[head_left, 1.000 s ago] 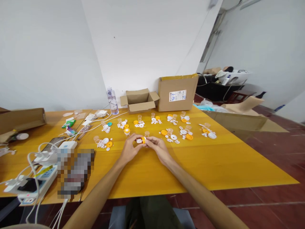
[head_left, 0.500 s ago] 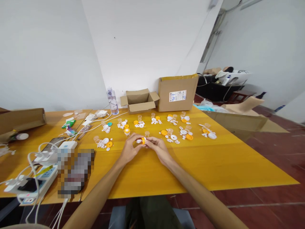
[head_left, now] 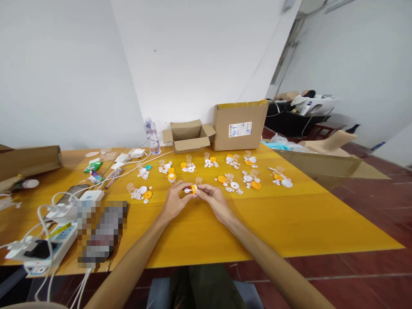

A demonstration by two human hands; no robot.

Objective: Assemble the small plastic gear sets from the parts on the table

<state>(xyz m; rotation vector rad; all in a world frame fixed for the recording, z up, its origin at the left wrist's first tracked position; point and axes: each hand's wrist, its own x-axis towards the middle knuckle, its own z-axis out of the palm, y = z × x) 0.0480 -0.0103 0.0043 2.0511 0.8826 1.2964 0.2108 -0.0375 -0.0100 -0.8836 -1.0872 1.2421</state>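
A: ok, what have you got on your end?

B: Watching through the head cam. Main thing's a small orange-and-white piece (head_left: 194, 189), held up between both hands over the table (head_left: 289, 227). Tiny white part (head_left: 187, 190) pokes out on its left side, too small for me to say what it is.

A: and the grip?

B: I've got both hands clamped on it. My left hand (head_left: 174, 204) has thumb and fingers closed on it from the left, my right hand (head_left: 215, 201) is pinching it from the right. Fingertips from the two sides nearly meet.

A: anything close by?

B: Yeah, a clear cup (head_left: 198, 181) just behind the fingertips, and a small jar with an orange-and-white top (head_left: 171, 177) standing just past my left hand. Then little piles of parts all over: one on the left with an orange ring (head_left: 147, 195), another with a teal ring (head_left: 148, 168), and one at the far right with a white disc (head_left: 286, 183).

A: further out?

B: Open cardboard box (head_left: 191, 146) at the back, a bigger closed carton (head_left: 240, 126) right of it, water bottle (head_left: 152, 136) to the left. Power strip (head_left: 67, 231) full of plugs on my left, next to a dark, pixelated flat thing (head_left: 106, 227).
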